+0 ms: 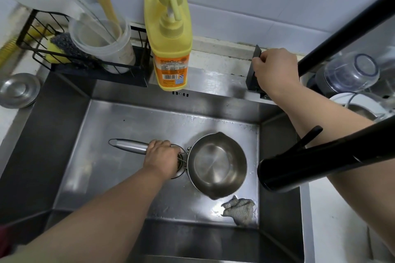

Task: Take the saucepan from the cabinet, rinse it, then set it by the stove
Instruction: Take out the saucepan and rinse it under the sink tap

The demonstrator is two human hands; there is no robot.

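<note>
Taking the sink [64,134] as the landmark: on the counter off its far-left corner lies a round steel lid [18,89]. Along the back rim on the left stands a black wire caddy [38,34] holding a yellow sponge with a dark scouring side [62,49] and a clear plastic tub [102,40] with a brush and a flat utensil in it, all kept within reach of the washing. Just right of the caddy, at the middle of the back rim, a yellow pump bottle [168,34] carries an orange label with a barcode; its print is too small to read.

Down in the basin, the left hand [162,159] curls round the steel handle close to the bowl of the saucepan [218,162], holding it level and open side up, probably to catch water. The pan looks empty, and no water is running. A grey dishcloth [239,210] lies in the near-right corner of the basin.

At the back-right rim the right hand [274,70] closes its fingers on a black faucet control [255,68], likely to start the flow. The black spout [299,166] juts over the sink's right side, just right of the pan. Beyond that edge sit an upturned glass bowl [350,72] and other dishes.

So the rinse appears about to start; the stove is not in view.
</note>
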